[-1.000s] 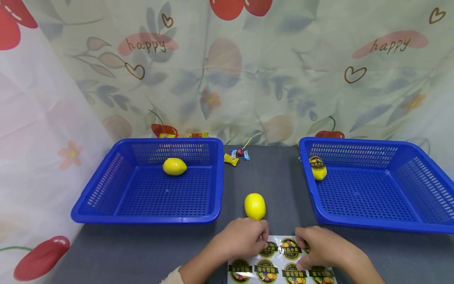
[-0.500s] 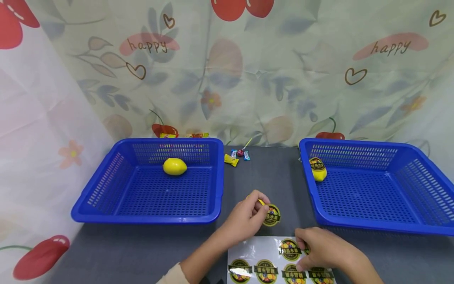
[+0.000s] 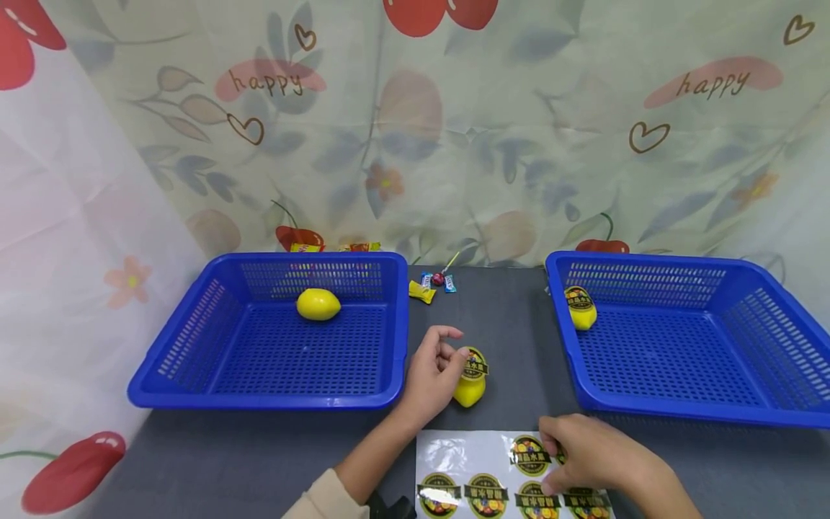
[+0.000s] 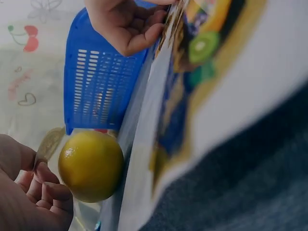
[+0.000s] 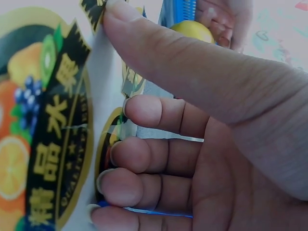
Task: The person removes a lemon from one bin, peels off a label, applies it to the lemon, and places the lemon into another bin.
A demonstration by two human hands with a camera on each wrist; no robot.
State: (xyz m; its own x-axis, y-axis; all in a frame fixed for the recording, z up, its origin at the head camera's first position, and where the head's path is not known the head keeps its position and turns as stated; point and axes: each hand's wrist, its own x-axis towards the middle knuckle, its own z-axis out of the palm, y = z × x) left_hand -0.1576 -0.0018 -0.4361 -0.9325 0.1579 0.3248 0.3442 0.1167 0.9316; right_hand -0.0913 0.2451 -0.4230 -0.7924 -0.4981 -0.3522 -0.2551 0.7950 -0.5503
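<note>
My left hand (image 3: 433, 376) pinches a round black-and-gold sticker (image 3: 475, 365) by its edge, between thumb and finger. In the head view the sticker covers the upper part of a yellow lemon (image 3: 469, 393) on the dark table. The left wrist view has the sticker (image 4: 49, 143) standing at a slant beside the lemon (image 4: 91, 166), apparently apart from it. A white sheet of round fruit stickers (image 3: 462, 455) lies at the front of the table. On its right part rests my right hand (image 3: 586, 452), thumb and fingertips pressing the sheet; the right wrist view has the fingers (image 5: 139, 154) spread.
A blue basket (image 3: 266, 401) on the left holds a plain lemon (image 3: 318, 305). In the right blue basket (image 3: 707, 411) sits a lemon (image 3: 581, 308) with a sticker on it. Small wrapped candies (image 3: 422, 292) and a lollipop (image 3: 438, 279) lie at the back, near the printed curtain.
My left hand has peeled a sticker from the sheet's upper row and carried it forward to the lemon, then shifted slightly left around it. The right hand has stayed on the sheet.
</note>
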